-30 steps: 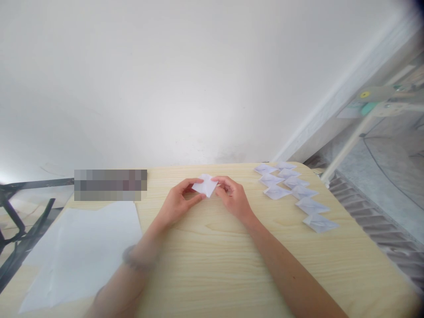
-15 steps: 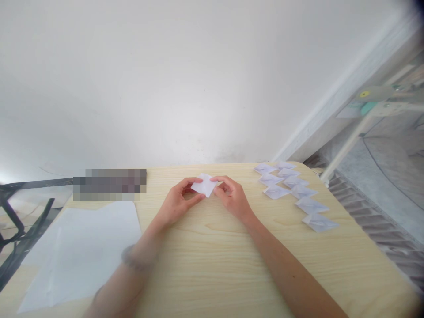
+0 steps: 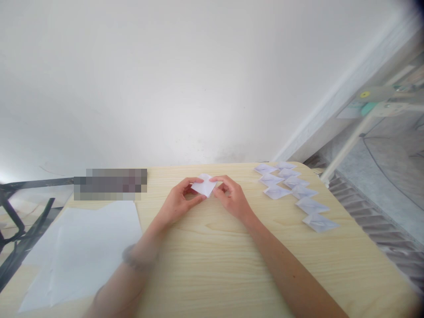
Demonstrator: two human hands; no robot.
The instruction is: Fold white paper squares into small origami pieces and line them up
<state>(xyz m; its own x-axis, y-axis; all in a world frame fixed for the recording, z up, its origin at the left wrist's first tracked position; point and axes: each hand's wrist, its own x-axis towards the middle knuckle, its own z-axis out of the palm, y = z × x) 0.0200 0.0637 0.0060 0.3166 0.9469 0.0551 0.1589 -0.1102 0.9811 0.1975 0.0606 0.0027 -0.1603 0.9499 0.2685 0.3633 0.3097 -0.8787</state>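
Near the table's (image 3: 212, 265) far edge, I see two hands at one small paper (image 3: 204, 187).
From my feed, the left hand (image 3: 175, 201) is clamped on the paper's left side, thumb at the near corner; the right hand (image 3: 236, 198) has a fingertip on its right corner, thumb just beside, and I cannot tell whether it grips. Along the table's right side I count nine folded pieces (image 3: 312, 206) in two staggered rows; on the table's left side lie white sheets (image 3: 89, 247).
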